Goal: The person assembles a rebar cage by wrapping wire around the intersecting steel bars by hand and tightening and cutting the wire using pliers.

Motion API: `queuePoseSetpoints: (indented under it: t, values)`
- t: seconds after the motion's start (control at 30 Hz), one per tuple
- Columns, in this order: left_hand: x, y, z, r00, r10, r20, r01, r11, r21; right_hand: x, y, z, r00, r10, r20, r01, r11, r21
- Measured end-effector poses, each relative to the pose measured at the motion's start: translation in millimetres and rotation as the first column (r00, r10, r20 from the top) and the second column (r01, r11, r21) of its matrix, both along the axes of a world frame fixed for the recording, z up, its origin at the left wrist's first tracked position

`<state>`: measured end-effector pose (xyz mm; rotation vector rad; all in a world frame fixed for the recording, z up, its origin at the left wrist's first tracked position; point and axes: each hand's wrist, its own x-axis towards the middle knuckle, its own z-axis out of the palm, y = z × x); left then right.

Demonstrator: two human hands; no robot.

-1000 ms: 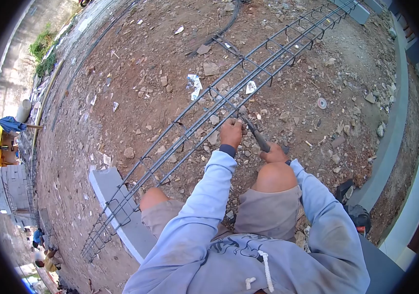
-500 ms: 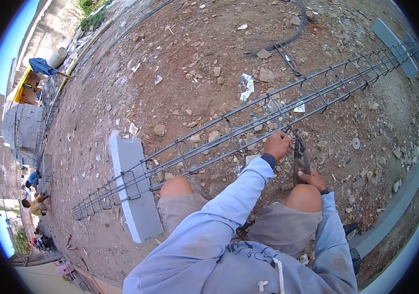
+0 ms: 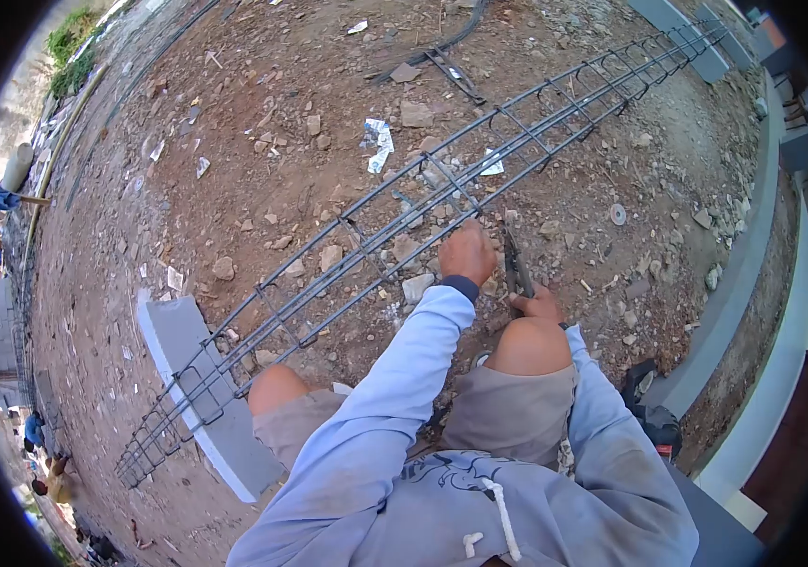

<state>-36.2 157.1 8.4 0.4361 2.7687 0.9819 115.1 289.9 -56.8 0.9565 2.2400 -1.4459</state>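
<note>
A long rebar cage [image 3: 357, 248] of straight bars and square stirrups runs diagonally across the ground, from lower left to upper right. At its near bar, by a stirrup, my left hand [image 3: 467, 253] is closed with fingers bent; what it pinches is too small to make out. Just right of it, below the cage, my right hand [image 3: 538, 304] is wrapped round the handles of dark pincers [image 3: 515, 265], beside my knee. The pincers' head points up, apart from the bar.
Grey blocks lie beneath the cage at lower left [image 3: 201, 378] and upper right [image 3: 683, 38]. Rubble and paper scraps [image 3: 378, 145] dot the soil. A dark bag [image 3: 659, 430] lies at right. Two people [image 3: 56, 480] are far off at lower left.
The view has swung about between frames. The pincers, at the cage bar one second ago, are now drawn back from it, upright in my right hand. My left hand stays by the near bar.
</note>
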Motion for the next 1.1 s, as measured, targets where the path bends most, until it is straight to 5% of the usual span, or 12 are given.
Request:
queuePoseSetpoints:
  t: [0.1, 0.17, 0.23, 0.33, 0.47, 0.6, 0.67, 0.73, 0.77, 0.9, 1.0, 1.1]
  values:
    - [-3.1, 3.5, -1.8, 0.999, -0.013, -0.053, 0.015, 1.0, 0.025, 6.2, -5.1, 6.2, 0.999, -0.016, 0.043, 0.018, 0.999, -0.048]
    - [-12.9, 16.0, 2.5, 0.929, 0.071, 0.362, -0.208, 0.912, 0.354, 11.1, -5.3, -4.2, 0.998, -0.063, -0.005, 0.062, 0.991, -0.118]
    - [-17.0, 24.2, 19.3, 0.703, 0.02, 0.711, -0.51, 0.712, 0.483, 25.4, -8.6, -22.3, 0.995, -0.099, -0.031, 0.091, 0.977, -0.193]
    - [-12.6, 34.0, 4.5, 0.834, 0.095, 0.543, -0.383, 0.808, 0.447, 33.2, -6.5, -39.9, 0.99, -0.123, -0.076, 0.096, 0.953, -0.287]
    - [9.1, 16.8, -17.4, 0.985, 0.171, 0.001, -0.17, 0.982, 0.085, 43.0, -8.9, -31.2, 0.984, -0.141, -0.109, 0.098, 0.938, -0.333]
    - [-5.2, -0.7, -8.6, 0.998, 0.049, 0.038, -0.05, 0.998, 0.025, 47.8, -11.6, -16.6, 0.979, -0.151, -0.133, 0.097, 0.932, -0.349]
    - [-27.0, -2.5, -6.7, 0.918, -0.006, 0.396, -0.102, 0.963, 0.251, 50.6, -11.4, -11.9, 0.977, -0.157, -0.142, 0.098, 0.931, -0.353]
    - [-45.3, 2.4, 17.7, 0.569, -0.186, 0.801, -0.454, 0.741, 0.494, 53.7, -10.2, -9.5, 0.976, -0.162, -0.148, 0.1, 0.928, -0.358]
    - [-43.1, 8.6, 44.4, 0.588, -0.084, 0.804, -0.483, 0.761, 0.433, 54.4, -10.0, -8.8, 0.975, -0.162, -0.154, 0.097, 0.927, -0.362]
    - [-19.8, 30.9, 9.7, 0.767, 0.006, 0.641, -0.353, 0.838, 0.415, 55.7, -8.3, -5.7, 0.966, -0.176, -0.19, 0.087, 0.912, -0.4]
    - [3.0, 18.1, -16.4, 0.995, 0.099, -0.001, -0.098, 0.992, -0.074, 52.9, -5.6, 0.8, 0.953, -0.183, -0.242, 0.066, 0.903, -0.424]
    - [14.1, -13.7, -17.0, 0.999, 0.033, -0.011, -0.034, 0.998, -0.061, 44.7, -1.6, 10.5, 0.963, -0.15, -0.223, 0.063, 0.934, -0.353]
